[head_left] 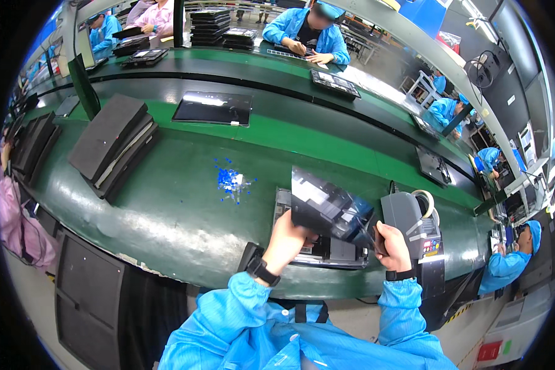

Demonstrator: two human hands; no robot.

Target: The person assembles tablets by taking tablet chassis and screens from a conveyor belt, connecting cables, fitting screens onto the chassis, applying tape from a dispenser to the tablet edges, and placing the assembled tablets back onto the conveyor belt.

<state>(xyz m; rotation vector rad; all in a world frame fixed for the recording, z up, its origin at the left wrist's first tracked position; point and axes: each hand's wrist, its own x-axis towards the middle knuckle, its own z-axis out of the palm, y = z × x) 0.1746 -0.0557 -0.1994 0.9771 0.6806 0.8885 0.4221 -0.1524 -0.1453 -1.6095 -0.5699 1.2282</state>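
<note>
Between my two hands is a thin glossy dark screen panel (327, 206), tilted and reflecting the lights. My left hand (285, 242) grips its lower left edge, the fingertips partly hidden behind it. My right hand (393, 246) pinches its right corner between thumb and fingers. Beneath the panel lies an opened flat device casing (345, 251) with dark blocks inside, partly covered by the panel and my left hand. Both my wrists wear black bands over blue sleeves.
Small blue and clear bits (231, 180) lie left of the casing. A grey tape dispenser (407, 213) stands to the right. Black foam sheets (108, 135) are stacked at left; another dark screen (213, 108) lies farther back. Across the line, a co-worker (308, 34) sits working.
</note>
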